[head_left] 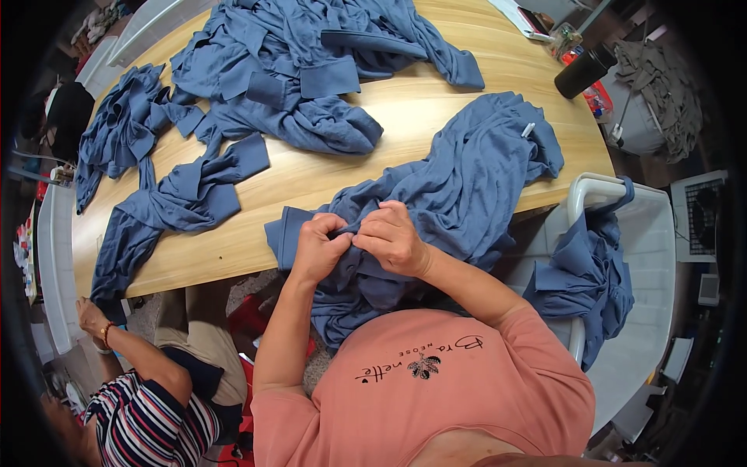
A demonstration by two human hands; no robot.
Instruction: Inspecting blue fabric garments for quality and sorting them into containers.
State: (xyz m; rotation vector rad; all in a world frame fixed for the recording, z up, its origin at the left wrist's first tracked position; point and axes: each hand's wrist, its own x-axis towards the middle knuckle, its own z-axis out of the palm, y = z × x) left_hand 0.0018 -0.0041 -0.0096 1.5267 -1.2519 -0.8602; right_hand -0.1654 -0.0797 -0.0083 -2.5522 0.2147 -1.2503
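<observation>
A blue cloth garment (467, 171) lies rumpled across the near edge of the surface (405, 117). Its far part rests on the surface, a small white piece (528, 130) showing there; a smooth, flat band (286, 236) juts toward the surface's left side; loose folds hang below the edge.

Garments (467, 179) on table (545, 70), tub (654, 257) at right.

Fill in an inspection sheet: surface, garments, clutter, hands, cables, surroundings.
Surface: wooden table, small dark speck near the front edge.
Garments: nearest blue garment rumpled, hanging over that edge; blue pile behind.
Clutter: black bottle by the far right corner.
Hands: left hand and right hand close together, both pinching the garment.
Cables: nothing seen on the table.
Surroundings: white tub at right, blue cloth over its rim; co-worker's hand at left, by a hanging sleeve.
</observation>
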